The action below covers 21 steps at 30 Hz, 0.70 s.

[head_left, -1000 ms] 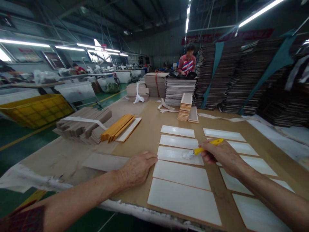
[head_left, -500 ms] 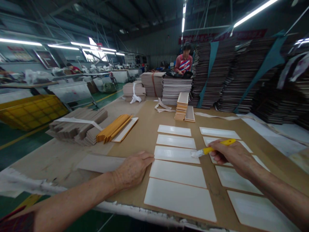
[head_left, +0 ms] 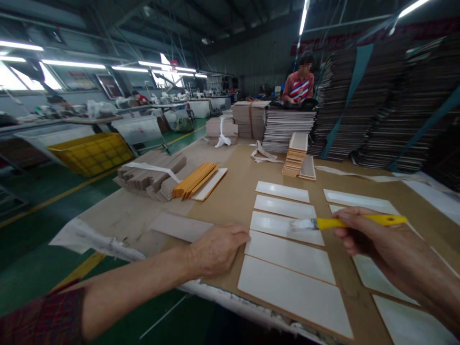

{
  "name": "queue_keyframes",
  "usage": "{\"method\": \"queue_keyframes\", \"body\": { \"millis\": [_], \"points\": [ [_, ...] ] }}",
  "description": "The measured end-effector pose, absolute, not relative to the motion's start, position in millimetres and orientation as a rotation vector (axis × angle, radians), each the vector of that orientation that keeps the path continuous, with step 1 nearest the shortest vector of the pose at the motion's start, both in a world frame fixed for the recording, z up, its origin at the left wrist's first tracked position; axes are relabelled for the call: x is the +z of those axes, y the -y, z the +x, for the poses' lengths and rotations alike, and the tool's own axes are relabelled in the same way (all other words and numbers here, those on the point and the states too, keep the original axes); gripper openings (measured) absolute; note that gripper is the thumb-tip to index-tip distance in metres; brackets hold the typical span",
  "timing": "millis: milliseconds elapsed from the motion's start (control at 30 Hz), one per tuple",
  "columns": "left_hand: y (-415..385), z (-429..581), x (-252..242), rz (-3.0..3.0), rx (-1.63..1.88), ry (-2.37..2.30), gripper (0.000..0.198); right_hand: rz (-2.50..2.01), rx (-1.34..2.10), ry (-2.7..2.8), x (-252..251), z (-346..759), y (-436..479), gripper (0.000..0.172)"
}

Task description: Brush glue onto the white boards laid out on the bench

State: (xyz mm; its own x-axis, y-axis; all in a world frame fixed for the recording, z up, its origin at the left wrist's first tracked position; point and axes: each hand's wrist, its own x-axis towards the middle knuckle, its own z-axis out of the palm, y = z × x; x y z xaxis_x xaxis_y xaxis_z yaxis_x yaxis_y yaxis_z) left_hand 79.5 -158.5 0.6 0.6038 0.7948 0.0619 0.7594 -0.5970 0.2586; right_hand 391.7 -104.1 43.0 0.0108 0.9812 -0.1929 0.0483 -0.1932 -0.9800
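My right hand [head_left: 381,242] is closed around a brush with a yellow handle [head_left: 354,222]. Its pale bristles [head_left: 301,224] rest on the third white panel [head_left: 283,229] in a column of white rectangular panels laid on a brown cardboard-covered table [head_left: 233,196]. My left hand [head_left: 219,249] lies palm down on the table just left of that column, fingers together and slightly curled, fingertips at the edge of the fourth panel [head_left: 289,256]. A second column of white panels [head_left: 359,200] runs under my right hand.
A small stack of tan-edged boards [head_left: 296,155] stands beyond the panels. Grey strips and orange pieces [head_left: 168,178] lie at the left. Tall dark stacks [head_left: 377,105] line the back right, where a person in a striped top [head_left: 300,86] works. A yellow crate [head_left: 89,153] sits on the floor.
The view has swung left. My right hand has drawn the brush rightward across the third panel, handle now level. My left hand stays flat in the same spot.
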Motion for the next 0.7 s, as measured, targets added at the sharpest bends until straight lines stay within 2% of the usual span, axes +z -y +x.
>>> {"method": "queue_keyframes", "body": {
  "millis": [167,400,700],
  "points": [
    [181.3,79.8,-3.1,2.597,0.146,-1.240,0.040,-1.310,1.515,1.192,31.4,349.1,120.4,0.046],
    [185.7,81.2,-0.7,2.586,0.159,-1.212,0.041,-1.279,1.550,1.266,16.5,321.6,119.4,0.046],
    [189.8,79.0,-7.7,2.549,0.209,-1.229,0.039,-1.398,1.524,1.326,4.2,317.1,116.9,0.034]
  ]
}}
